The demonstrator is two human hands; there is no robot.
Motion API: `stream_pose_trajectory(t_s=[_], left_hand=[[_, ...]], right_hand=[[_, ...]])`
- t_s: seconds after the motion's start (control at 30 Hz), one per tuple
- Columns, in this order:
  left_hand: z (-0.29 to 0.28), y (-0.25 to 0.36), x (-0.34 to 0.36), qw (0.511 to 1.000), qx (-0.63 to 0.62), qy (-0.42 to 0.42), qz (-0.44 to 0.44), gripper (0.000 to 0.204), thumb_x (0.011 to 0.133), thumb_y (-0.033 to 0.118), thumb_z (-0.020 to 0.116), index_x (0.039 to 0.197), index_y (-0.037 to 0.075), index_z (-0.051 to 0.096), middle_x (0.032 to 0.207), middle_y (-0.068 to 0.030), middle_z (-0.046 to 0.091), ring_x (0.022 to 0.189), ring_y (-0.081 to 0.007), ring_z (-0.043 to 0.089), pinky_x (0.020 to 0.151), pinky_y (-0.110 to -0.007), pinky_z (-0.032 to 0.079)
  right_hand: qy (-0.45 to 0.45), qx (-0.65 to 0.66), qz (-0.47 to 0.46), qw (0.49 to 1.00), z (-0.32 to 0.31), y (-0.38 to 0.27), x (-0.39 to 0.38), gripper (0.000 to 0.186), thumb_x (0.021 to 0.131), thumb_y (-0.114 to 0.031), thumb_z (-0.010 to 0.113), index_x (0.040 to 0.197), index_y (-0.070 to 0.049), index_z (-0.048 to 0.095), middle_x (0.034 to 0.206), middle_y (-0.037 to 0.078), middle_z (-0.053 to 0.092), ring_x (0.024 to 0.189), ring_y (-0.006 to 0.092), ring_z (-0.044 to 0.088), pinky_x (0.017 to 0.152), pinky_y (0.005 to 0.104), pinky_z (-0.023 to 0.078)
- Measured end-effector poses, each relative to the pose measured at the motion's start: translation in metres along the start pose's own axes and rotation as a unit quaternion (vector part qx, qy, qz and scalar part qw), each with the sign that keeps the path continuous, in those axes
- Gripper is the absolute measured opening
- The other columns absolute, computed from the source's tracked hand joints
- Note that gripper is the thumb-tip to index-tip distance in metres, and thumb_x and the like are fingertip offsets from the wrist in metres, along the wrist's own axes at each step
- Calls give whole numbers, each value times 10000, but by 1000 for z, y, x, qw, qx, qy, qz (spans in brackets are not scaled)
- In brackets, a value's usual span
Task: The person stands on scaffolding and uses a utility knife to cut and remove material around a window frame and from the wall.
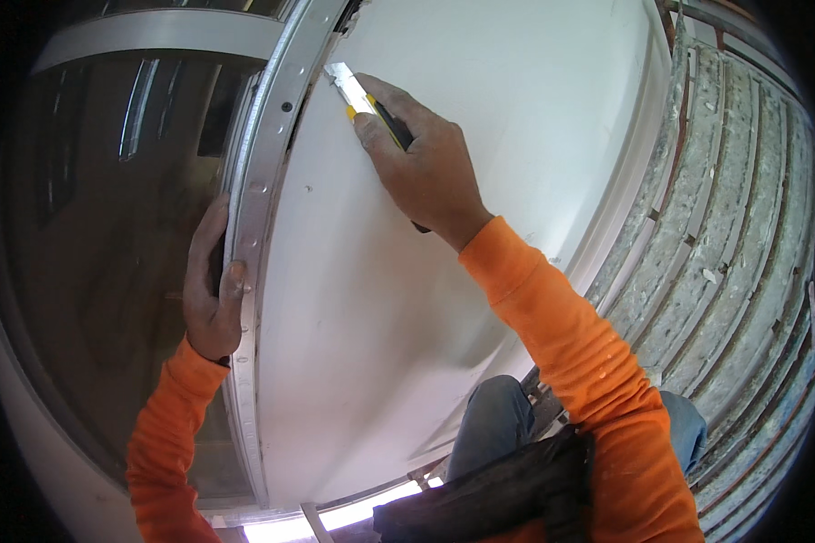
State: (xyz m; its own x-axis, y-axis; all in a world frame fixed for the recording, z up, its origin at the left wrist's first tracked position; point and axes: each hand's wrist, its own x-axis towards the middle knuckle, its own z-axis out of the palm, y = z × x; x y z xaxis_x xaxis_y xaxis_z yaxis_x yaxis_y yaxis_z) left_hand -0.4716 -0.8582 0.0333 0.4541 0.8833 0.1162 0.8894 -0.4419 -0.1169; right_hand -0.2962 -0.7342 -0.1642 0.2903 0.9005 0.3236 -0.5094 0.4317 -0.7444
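Left hand [212, 288] sits left of centre in the frame, wrapped around the metal stud [261, 181]; its thumb lies on the stud's pale face and its fingers curl behind the edge, so it is grasping the stud; an orange sleeve [165, 434] runs from its wrist down to the lower left. The stud rises from the bottom of the frame to the upper middle, bending with the lens, with small screw heads along it; to its left, the upper left of the frame shows a dim, dark space with more metal framing. Just right of the stud, a large white board [480, 109] fills the centre and upper middle, its left edge touching the stud. Right hand [421, 163], in the upper middle, is clenched on a yellow and black utility knife [364, 101]; the knife's pale blade end points up and left and lies at the board's left edge, right beside the stud; the right sleeve runs down to the lower right. Below it a dark tool pouch [498, 493] and a blue-trousered knee show; grey dusty planks [733, 226] fill the right side.
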Motion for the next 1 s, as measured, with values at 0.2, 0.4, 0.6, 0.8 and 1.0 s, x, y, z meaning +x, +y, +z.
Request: stream_pose_trajectory(t_s=[0.2, 0.4, 0.6, 0.8, 1.0], left_hand=[[5, 7, 3, 1000, 2, 9, -24, 564, 1047, 305, 474, 1464, -63, 375, 1503, -232, 411, 1401, -325, 405, 1161, -426, 301], [2, 4, -2, 999, -15, 12, -33, 577, 1042, 315, 478, 1463, -68, 378, 1499, -235, 418, 1392, -325, 418, 1159, -418, 305], [7, 1, 1, 1000, -4, 23, -14, 549, 1038, 264, 486, 1460, -70, 379, 1490, -228, 433, 1380, -299, 431, 1153, -402, 315], [5, -1, 5, 997, 13, 33, 62, 507, 1036, 251, 496, 1431, -59, 420, 1454, -204, 479, 1336, -274, 482, 1115, -388, 372], [8, 2, -6, 999, -22, 36, 4, 709, 969, 484, 565, 1448, -20, 424, 1405, -189, 514, 1306, -287, 494, 1111, -382, 376]], right_hand=[[-33, 9, 93, 995, -1, -6, -12, 396, 959, -247, 570, 1310, -66, 602, 832, 189, 702, 719, 315, 683, 709, 393, 557], [-51, 32, 16, 998, 15, -9, -69, 402, 958, -240, 593, 1324, -77, 584, 743, 113, 643, 614, 238, 623, 605, 368, 515], [-46, 38, 19, 998, 33, -14, -76, 402, 957, -238, 608, 1327, -81, 595, 657, 99, 621, 511, 197, 572, 543, 343, 491], [-187, 79, 22, 979, 73, -26, -192, 444, 945, -207, 576, 1382, -151, 523, 856, 189, 700, 724, 386, 672, 672, 461, 546], [-101, 57, 86, 990, 91, -28, -200, 491, 952, -196, 608, 1426, -127, 501, 858, 158, 705, 700, 292, 697, 639, 380, 552]])
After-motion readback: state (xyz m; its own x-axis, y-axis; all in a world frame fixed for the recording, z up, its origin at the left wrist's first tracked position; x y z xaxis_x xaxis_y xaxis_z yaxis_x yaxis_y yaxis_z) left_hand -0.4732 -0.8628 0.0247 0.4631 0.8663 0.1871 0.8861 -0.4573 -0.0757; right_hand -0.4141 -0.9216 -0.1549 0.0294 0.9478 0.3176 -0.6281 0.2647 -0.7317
